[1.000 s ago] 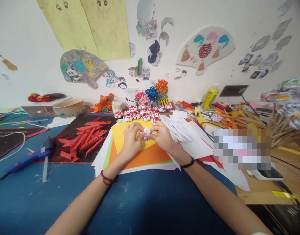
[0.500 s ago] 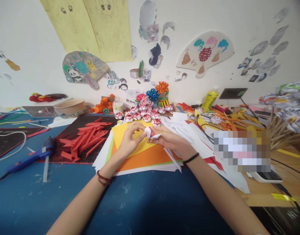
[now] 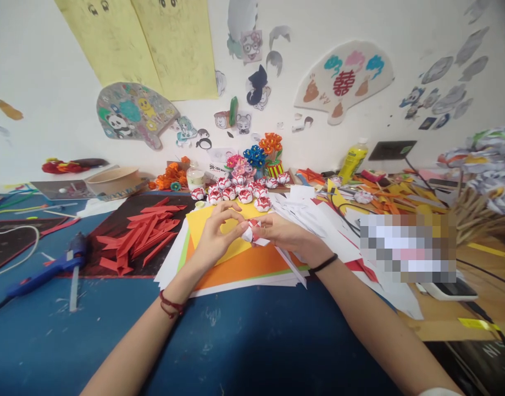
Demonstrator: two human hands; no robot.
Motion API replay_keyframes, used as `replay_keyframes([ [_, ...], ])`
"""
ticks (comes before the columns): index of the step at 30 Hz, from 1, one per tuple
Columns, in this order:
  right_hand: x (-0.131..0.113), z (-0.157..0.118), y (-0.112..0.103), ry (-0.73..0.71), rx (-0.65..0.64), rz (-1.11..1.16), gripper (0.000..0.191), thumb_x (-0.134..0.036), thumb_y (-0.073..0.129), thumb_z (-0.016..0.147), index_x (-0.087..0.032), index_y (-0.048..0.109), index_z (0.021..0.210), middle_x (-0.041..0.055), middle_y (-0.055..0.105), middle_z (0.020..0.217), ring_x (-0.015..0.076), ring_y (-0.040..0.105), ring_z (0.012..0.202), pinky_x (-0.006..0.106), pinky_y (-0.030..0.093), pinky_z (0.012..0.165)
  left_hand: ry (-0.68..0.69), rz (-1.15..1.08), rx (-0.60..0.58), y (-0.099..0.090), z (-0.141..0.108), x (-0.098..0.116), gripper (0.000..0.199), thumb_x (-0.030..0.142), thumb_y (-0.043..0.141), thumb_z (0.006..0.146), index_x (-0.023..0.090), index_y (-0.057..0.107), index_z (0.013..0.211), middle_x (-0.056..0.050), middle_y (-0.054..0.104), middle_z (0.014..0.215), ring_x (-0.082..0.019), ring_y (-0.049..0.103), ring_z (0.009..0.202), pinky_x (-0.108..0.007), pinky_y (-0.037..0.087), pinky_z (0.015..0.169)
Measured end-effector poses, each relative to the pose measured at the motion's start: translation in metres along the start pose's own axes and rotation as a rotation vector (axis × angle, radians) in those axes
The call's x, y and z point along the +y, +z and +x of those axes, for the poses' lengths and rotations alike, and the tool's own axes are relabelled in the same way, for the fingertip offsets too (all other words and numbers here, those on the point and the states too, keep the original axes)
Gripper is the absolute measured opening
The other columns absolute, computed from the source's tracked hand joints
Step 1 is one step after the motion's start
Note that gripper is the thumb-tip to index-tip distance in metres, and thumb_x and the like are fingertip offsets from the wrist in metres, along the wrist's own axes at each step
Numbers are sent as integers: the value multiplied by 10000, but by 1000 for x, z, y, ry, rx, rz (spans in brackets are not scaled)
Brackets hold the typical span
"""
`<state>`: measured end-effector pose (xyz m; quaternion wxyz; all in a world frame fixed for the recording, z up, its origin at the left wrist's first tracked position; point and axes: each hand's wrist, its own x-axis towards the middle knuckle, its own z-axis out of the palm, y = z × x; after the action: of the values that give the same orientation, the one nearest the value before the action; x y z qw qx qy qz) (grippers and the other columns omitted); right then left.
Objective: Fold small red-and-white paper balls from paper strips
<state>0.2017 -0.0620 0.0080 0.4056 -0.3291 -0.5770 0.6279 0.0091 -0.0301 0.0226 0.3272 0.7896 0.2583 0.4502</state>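
A small red and white folded paper piece (image 3: 252,232) is held between my two hands, above a stack of coloured paper (image 3: 231,270). My left hand (image 3: 220,231) pinches its left side with thumb and fingertips. From the right, my right hand (image 3: 286,234) grips it, and a white paper strip (image 3: 292,266) hangs below that hand. Finished-looking red and white paper flowers (image 3: 244,196) sit in a cluster just behind the stack. Folded red paper strips (image 3: 143,234) lie piled on a dark mat to the left.
A blue glue gun (image 3: 50,273) lies at left with a stick under it. Behind are a beige bowl (image 3: 114,181) and a yellow bottle (image 3: 354,160). White sheets (image 3: 384,291), cables and a white device (image 3: 452,289) lie at right.
The paper piece has turned between my fingers, showing more red and white folds, and my right fingers have shifted around it. The view has moved slightly.
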Motion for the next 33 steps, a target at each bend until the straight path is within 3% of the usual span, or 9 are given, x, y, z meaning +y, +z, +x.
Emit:
replay_keyframes([
  [6,-1,-1,0,33,-15,-32,421,-541,753,721,-150,668,851,10,612,744,123,577,685,251,440,647,-13,44,-11,3,0,-8,136,308,663,846,201,641,764,-49,576,1061,-205,542,1036,-350,429,933],
  [10,5,3,0,49,-17,41,436,-551,743,729,-154,666,893,27,633,810,124,591,687,250,453,645,-69,118,82,3,2,-11,120,329,643,856,212,617,853,-26,621,979,-170,538,861,-302,438,779],
  [14,7,7,-1,6,130,79,463,-614,630,806,-156,664,861,51,646,849,110,569,668,255,484,678,77,196,163,0,1,-2,125,334,604,897,211,615,878,-25,630,950,-164,541,863,-282,418,736],
  [20,6,4,4,31,178,-27,546,-697,529,827,-161,623,780,3,563,659,98,523,560,237,424,563,218,281,-70,8,-4,-1,153,358,644,887,216,638,941,-12,642,845,-157,560,789,-289,403,714],
  [29,5,2,6,36,200,-139,591,-715,459,854,-154,619,755,23,580,656,96,505,528,241,390,521,194,321,-93,8,-4,-7,110,286,573,934,207,643,899,0,663,793,-144,551,733,-288,389,720],
  [31,5,3,6,21,214,-157,619,-734,425,854,-152,631,814,26,575,645,114,542,550,249,422,540,170,321,-56,9,-4,-8,119,274,561,936,196,639,892,-1,668,795,-134,551,712,-273,398,705],
  [33,7,4,6,-35,278,-180,623,-732,456,840,-165,618,1040,56,625,814,135,606,637,277,486,624,134,375,45,11,-5,-9,116,264,570,924,183,636,874,-2,678,799,-125,554,685,-257,404,683],
])
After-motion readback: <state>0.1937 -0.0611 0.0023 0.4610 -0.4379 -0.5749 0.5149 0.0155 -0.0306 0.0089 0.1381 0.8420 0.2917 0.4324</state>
